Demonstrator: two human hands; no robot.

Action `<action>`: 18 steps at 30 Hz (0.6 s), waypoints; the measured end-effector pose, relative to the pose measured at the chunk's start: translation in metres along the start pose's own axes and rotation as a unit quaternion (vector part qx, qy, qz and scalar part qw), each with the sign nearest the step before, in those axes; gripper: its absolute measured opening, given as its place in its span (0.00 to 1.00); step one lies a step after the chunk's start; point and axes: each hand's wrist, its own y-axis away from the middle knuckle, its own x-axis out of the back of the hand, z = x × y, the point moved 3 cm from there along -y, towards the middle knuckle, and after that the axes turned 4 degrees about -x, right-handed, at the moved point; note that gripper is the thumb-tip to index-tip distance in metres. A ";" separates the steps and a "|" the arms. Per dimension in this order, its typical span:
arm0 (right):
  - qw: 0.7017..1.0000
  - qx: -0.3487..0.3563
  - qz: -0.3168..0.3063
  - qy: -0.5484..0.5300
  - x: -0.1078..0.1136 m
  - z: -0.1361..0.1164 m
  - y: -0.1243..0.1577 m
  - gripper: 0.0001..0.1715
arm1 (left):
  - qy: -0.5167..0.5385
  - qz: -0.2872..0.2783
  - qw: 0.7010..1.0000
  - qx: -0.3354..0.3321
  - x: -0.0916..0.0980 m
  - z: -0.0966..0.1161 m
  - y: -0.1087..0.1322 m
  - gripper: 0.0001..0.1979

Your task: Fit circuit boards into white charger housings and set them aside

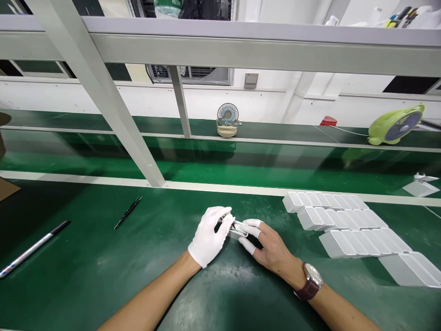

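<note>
A small white open-topped case (238, 233) is held just above the green bench between my two hands. My left hand (208, 235), in a white glove, has its thumb and fingers closed on the case's left side. White finger cots cover the fingertips of my right hand (267, 243), which grips the right end of the case. Something small and partly reddish shows inside the case, but the fingers hide most of it. On my right wrist is a watch (313, 276) with a dark strap.
Rows of white plastic bins (354, 242) stand at the right. Tweezers (127, 213) and a silver, black-ended rod (32, 250) lie at the left. A slanted metal post (113, 108) meets the bench ahead. Behind it are a small fan (228, 115) and a green fan (382, 128).
</note>
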 end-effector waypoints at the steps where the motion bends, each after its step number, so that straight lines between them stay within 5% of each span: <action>1: 1.000 -0.004 0.001 -0.004 0.000 0.000 0.000 0.27 | 0.002 -0.001 1.000 0.000 0.000 0.000 0.000 0.13; 6: 0.997 -0.034 -0.038 -0.066 -0.004 -0.002 -0.004 0.26 | 0.013 -0.006 1.000 0.003 -0.002 -0.002 0.001 0.14; 9: 0.968 -0.139 -0.002 -0.207 -0.006 0.006 -0.006 0.19 | -0.007 0.021 1.000 0.002 0.001 0.002 0.002 0.25; 13: 0.845 -0.304 0.013 -0.440 -0.015 0.013 -0.005 0.19 | -0.083 0.022 0.994 -0.073 0.003 0.017 0.003 0.50; 18: 0.730 -0.364 -0.052 -0.577 -0.022 0.003 0.002 0.16 | -0.131 0.022 0.974 -0.183 -0.001 0.026 0.003 0.38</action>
